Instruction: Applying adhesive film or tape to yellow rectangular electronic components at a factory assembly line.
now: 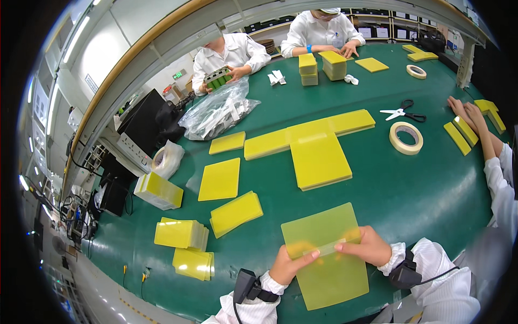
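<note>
Close to me, both hands hold a translucent yellow plastic sheet [334, 281], with an upper part of the same colour angled slightly against the lower. Where the two parts meet, a pale strip [330, 247] that looks like clear tape runs across. My left hand [294, 264] pinches the left edge there, thumb on top and fingers showing dimly through the plastic. From the other side my right hand [368, 245] grips the same seam, its thumb pressed near the strip. Beyond the sheet, a stack of square yellow sheets [321, 162] touches a long row of yellow rectangles [270, 144].
Several yellow stacks [178, 234] stand at the left, near a bagged tape roll [166, 159]. Scissors [403, 112] and masking tape [406, 139] lie at the right on the green table [421, 189]. Co-workers sit opposite, one holding a green-celled block [218, 79]; another person's hands [467, 114] rest far right.
</note>
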Available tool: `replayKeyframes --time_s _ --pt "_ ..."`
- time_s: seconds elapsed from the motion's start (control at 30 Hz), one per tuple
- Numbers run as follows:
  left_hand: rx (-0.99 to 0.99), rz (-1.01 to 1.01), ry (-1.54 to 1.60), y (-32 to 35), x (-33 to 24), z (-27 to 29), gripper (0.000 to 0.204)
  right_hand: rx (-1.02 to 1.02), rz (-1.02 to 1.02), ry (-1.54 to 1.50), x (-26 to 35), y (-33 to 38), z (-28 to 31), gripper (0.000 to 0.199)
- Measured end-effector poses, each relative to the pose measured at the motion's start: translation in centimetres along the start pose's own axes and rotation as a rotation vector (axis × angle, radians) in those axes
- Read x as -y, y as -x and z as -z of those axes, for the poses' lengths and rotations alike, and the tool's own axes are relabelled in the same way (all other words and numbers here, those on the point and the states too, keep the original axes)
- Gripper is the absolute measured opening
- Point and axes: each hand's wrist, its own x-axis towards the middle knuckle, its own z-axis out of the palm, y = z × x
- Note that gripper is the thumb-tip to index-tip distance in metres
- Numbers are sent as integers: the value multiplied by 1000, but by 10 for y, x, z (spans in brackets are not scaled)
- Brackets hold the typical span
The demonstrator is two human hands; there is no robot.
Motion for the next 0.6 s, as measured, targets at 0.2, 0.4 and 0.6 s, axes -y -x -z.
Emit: replayKeyframes --time_s 0.2,0.4,0.6 --pt "-29 -30 91 0 4 -1 24 -9 20 -117 -2 0 0 24" --pt "-32 -13 47 0 0 -3 23 -3 71 -192 -6 -1 6 22" --pt "-46 -11 78 -1 2 -1 24 20 144 -275 -10 -6 9 23"
